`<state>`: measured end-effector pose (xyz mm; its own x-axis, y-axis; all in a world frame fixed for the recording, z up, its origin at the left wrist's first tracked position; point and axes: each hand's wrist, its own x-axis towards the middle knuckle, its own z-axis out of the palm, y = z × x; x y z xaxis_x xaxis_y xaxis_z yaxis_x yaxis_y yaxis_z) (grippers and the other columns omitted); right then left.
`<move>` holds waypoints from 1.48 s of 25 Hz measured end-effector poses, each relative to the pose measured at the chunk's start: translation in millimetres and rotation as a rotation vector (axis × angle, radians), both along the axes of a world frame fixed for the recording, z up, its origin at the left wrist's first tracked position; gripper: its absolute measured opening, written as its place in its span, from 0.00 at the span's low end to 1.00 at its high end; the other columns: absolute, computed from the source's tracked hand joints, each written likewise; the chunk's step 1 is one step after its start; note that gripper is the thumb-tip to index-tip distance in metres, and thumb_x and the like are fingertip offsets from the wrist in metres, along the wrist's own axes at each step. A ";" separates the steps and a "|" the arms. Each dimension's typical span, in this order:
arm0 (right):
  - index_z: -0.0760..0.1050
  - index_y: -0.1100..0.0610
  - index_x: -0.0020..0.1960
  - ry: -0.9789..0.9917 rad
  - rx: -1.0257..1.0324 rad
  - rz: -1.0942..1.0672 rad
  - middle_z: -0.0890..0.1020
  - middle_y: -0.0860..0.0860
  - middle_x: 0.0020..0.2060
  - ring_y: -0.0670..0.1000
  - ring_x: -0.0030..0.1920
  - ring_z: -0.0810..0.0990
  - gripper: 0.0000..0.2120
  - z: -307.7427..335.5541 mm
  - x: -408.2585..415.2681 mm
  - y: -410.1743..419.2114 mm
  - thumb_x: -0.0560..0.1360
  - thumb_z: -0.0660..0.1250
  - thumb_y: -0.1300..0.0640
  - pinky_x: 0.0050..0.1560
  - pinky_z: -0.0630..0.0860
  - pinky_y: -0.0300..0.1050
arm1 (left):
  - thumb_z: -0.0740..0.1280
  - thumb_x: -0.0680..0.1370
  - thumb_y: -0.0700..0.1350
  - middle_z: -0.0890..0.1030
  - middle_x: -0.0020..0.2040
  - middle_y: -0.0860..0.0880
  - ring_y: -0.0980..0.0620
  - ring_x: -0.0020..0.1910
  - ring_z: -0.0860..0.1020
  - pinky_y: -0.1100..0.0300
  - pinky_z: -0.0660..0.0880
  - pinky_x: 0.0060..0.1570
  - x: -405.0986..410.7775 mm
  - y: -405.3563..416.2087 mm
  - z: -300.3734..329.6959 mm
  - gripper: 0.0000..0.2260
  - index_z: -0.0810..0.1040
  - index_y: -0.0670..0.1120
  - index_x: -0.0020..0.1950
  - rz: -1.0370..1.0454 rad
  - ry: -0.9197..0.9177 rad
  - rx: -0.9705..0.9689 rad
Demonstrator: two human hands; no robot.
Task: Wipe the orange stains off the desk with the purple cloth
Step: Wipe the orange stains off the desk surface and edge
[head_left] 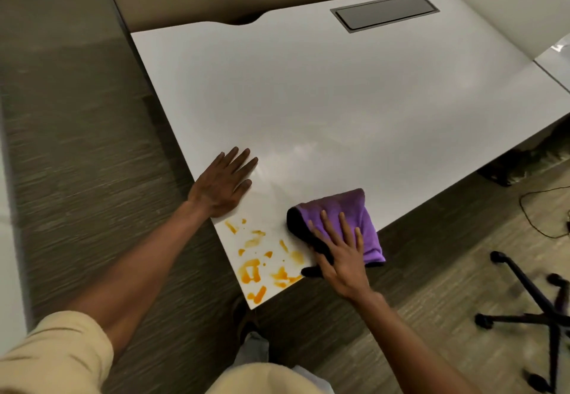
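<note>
- Left hand (222,184): flat on the white tabletop (339,100) near its left edge, fingers straight and together, palm down, holding nothing.
- Right hand (340,254): grip spread, fingers straight, pressing down on the purple cloth (348,208).
- Purple cloth: folded, lying at the near edge of the tabletop, dark underside showing at its left fold; just right of the stains.
- Orange stains (262,264): smears and spots on the near corner, between the two hands, unwiped.
- Grey hatch (385,12) set in the far tabletop.
- Black chair base (533,307) on the floor, right.
</note>
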<state>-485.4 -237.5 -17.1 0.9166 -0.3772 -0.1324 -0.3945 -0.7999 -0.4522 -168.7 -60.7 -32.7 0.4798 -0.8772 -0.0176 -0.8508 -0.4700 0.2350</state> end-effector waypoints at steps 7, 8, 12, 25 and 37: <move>0.54 0.32 0.79 0.050 -0.099 0.046 0.52 0.37 0.82 0.48 0.83 0.45 0.26 12.0 -3.5 -79.6 0.81 0.49 0.36 0.79 0.50 0.65 | 0.45 0.83 0.62 0.52 0.84 0.51 0.48 0.83 0.48 0.48 0.47 0.81 3.5 5.8 1.5 0.29 0.53 0.54 0.84 -0.038 -0.009 -0.013; 0.54 0.33 0.79 0.015 -0.101 -0.036 0.53 0.38 0.82 0.48 0.83 0.45 0.27 7.8 2.1 -66.2 0.80 0.50 0.37 0.80 0.48 0.65 | 0.46 0.84 0.61 0.53 0.84 0.50 0.48 0.83 0.49 0.48 0.48 0.81 2.7 5.5 0.8 0.29 0.54 0.54 0.84 -0.028 -0.023 -0.014; 0.61 0.41 0.80 -0.133 -0.051 0.009 0.56 0.45 0.83 0.54 0.84 0.47 0.30 -14.0 -11.3 25.3 0.79 0.57 0.42 0.80 0.43 0.65 | 0.47 0.84 0.60 0.56 0.83 0.50 0.47 0.83 0.52 0.47 0.50 0.81 3.1 2.9 0.5 0.28 0.56 0.54 0.83 -0.023 -0.035 -0.030; 0.65 0.44 0.79 -0.254 -0.077 0.078 0.62 0.44 0.81 0.55 0.83 0.53 0.29 -30.8 -26.7 52.2 0.78 0.60 0.44 0.80 0.46 0.62 | 0.47 0.84 0.60 0.57 0.83 0.50 0.47 0.83 0.53 0.47 0.52 0.80 0.7 3.2 3.0 0.27 0.59 0.55 0.82 -0.007 -0.010 -0.038; 0.62 0.41 0.80 -0.197 -0.022 0.068 0.59 0.41 0.82 0.52 0.83 0.50 0.29 -19.2 -17.3 71.7 0.79 0.59 0.42 0.80 0.46 0.64 | 0.45 0.82 0.62 0.56 0.83 0.51 0.48 0.83 0.52 0.48 0.51 0.80 3.1 3.4 5.7 0.29 0.58 0.56 0.83 -0.008 0.005 -0.035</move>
